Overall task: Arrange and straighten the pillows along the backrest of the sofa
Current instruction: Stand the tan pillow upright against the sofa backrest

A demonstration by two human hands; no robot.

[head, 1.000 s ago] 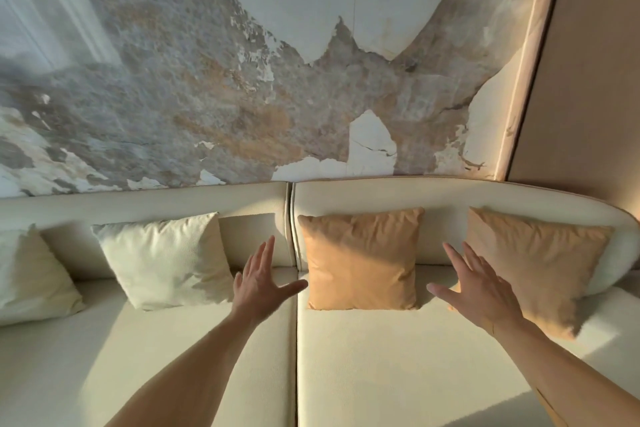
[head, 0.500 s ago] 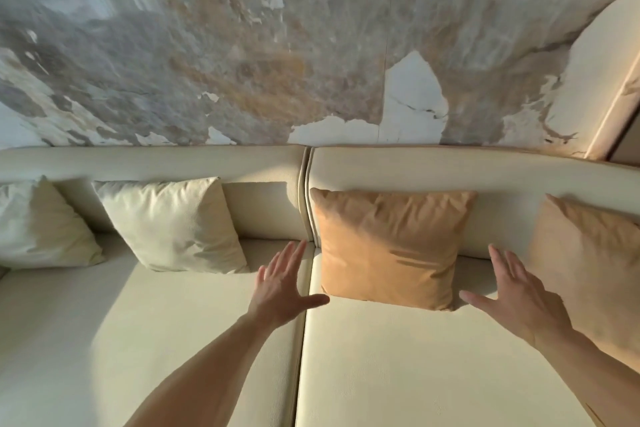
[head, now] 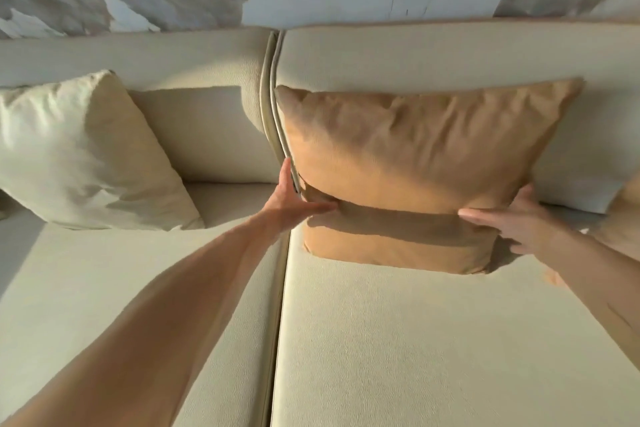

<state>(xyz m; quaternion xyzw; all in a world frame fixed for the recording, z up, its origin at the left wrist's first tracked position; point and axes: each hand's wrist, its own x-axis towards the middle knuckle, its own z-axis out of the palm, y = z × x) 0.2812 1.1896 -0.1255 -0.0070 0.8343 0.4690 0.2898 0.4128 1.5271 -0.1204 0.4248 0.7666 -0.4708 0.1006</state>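
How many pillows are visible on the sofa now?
3: a cream pillow at left, a tan pillow in the middle held by both hands, another tan one cut off at right. More may be outside view.

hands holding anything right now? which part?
Yes: both hands grip the orange pillow by its lower side edges, left hand on its left edge, right hand on its right edge, thumbs across the front. It leans on the backrest.
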